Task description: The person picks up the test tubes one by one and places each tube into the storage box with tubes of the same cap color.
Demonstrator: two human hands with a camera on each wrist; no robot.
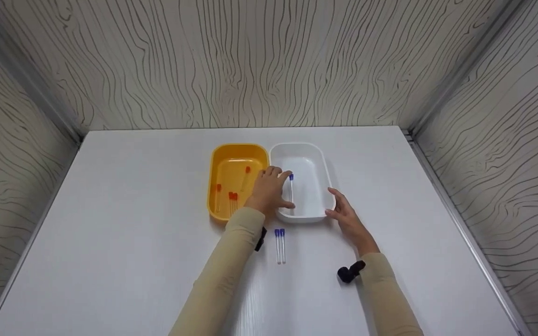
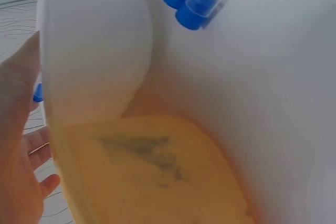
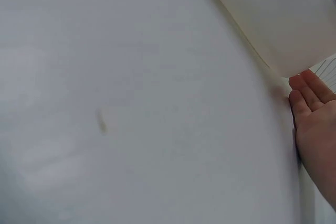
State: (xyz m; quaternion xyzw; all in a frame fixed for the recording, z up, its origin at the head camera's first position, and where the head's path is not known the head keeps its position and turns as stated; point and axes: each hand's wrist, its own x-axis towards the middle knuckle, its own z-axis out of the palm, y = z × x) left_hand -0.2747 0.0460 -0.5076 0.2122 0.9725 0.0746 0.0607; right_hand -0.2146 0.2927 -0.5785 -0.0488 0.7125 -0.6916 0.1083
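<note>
My left hand [image 1: 269, 189] is over the side where the white tray meets the yellow one, thumb and index finger spread apart. Beside these fingertips a clear tube with a blue cap [image 1: 291, 177] lies in the white tray [image 1: 304, 218]; its cap also peeks past the tray wall in the left wrist view. With thumb and fingers at the rim, my right hand [image 1: 350, 224] holds the white tray by its near right side. The right wrist view shows some of its fingers [image 3: 307, 95] against the tray's outside.
Left of the white tray sits a yellow tray [image 1: 210, 186] with several orange-capped tubes [image 1: 233, 197] inside. Two blue-capped tubes [image 1: 280, 245] lie side by side on the white table [image 1: 147, 224], in front of the trays. Wood-patterned walls [image 1: 241, 65] enclose the table.
</note>
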